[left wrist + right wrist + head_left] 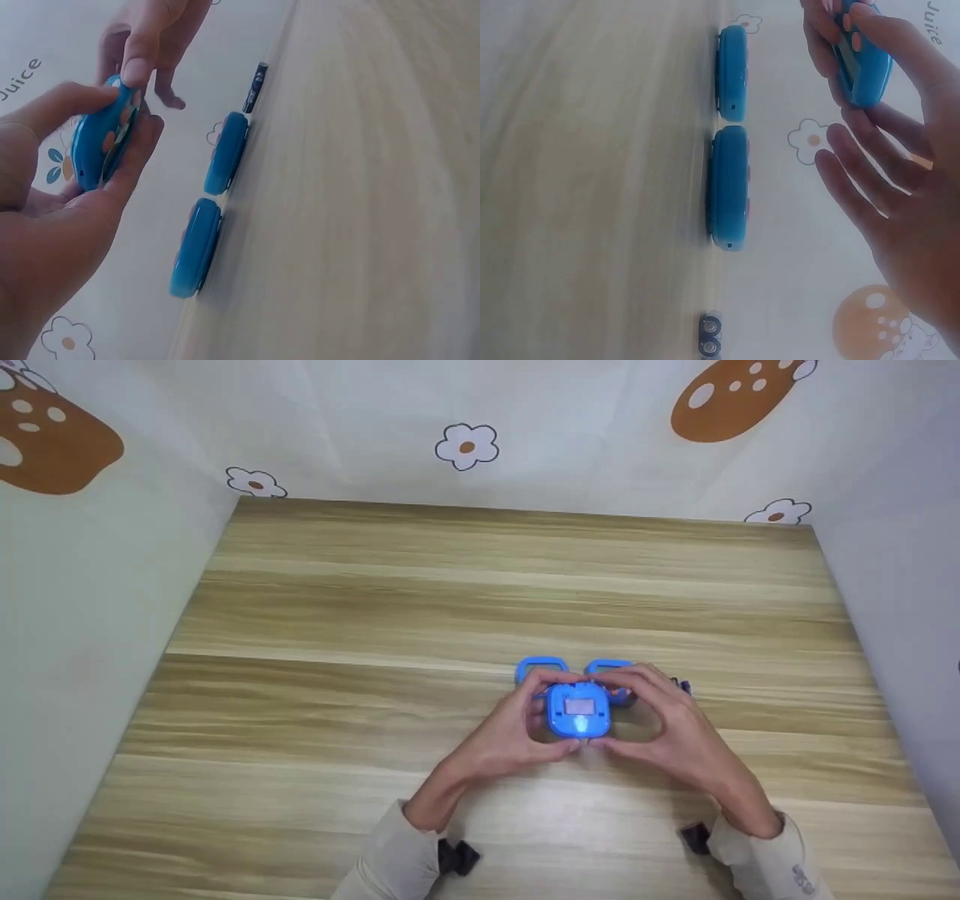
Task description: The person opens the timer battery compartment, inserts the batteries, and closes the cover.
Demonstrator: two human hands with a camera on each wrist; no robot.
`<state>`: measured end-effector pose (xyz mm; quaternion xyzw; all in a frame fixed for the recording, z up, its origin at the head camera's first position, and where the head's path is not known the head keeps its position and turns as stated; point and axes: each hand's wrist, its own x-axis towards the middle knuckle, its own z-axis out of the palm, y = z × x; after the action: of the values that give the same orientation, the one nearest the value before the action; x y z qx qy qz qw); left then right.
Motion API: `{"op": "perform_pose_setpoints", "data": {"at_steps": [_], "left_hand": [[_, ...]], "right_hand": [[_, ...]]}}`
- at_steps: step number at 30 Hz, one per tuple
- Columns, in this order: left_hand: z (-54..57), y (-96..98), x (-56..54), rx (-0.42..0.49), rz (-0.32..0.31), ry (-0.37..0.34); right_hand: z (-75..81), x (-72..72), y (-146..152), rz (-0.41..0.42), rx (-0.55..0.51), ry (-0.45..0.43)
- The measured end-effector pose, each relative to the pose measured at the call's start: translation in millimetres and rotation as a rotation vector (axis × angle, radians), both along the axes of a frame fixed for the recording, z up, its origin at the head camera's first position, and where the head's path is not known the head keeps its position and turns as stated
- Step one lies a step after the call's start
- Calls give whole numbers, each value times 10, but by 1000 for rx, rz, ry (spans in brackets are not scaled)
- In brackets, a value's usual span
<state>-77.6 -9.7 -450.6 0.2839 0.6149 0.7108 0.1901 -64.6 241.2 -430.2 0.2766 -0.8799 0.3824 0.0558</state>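
A small blue rounded plastic device point(580, 724) with a pale rectangular panel is held between both hands above the table. My left hand point(510, 735) grips its left side, thumb at the near edge and fingers at the far edge. From the right, my right hand point(675, 727) pinches it the same way. Pinkish buttons show along the held blue device point(97, 146) in the left wrist view. Beyond the hands, two similar blue devices point(541, 661) point(731, 187) lie side by side on the table, partly hidden by the hands in the head view.
Small dark batteries point(710, 336) lie to the right of the two blue devices, mostly behind my right hand in the head view. The wood-grain table point(375, 607) meets patterned walls point(555, 442) at the back and sides.
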Motion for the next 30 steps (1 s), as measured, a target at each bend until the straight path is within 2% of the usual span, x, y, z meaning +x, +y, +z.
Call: {"op": "perform_pose_setpoints", "data": {"at_steps": [3,5,10,13,16,19,23,30], "left_hand": [[15,-66,-8,28,-27,-2],[26,-95,-13,42,-24,-13],[38,-86,-20,9,49,-22],[25,-55,-9,-100,116,64],[10,-30,10,-216,186,190],[1,-19,28,-270,230,278],[9,-10,38,-280,227,311],[12,-12,34,-280,204,273]], "right_hand": [[-4,-16,22,-20,-74,-41],[18,-11,10,-40,-116,-48],[165,46,-97,-45,-209,-35],[248,79,-146,-14,-246,-65],[281,93,-156,28,-233,-111],[277,95,-153,70,-210,-143],[257,94,-156,96,-194,-139],[226,94,-151,65,-175,-162]]}}
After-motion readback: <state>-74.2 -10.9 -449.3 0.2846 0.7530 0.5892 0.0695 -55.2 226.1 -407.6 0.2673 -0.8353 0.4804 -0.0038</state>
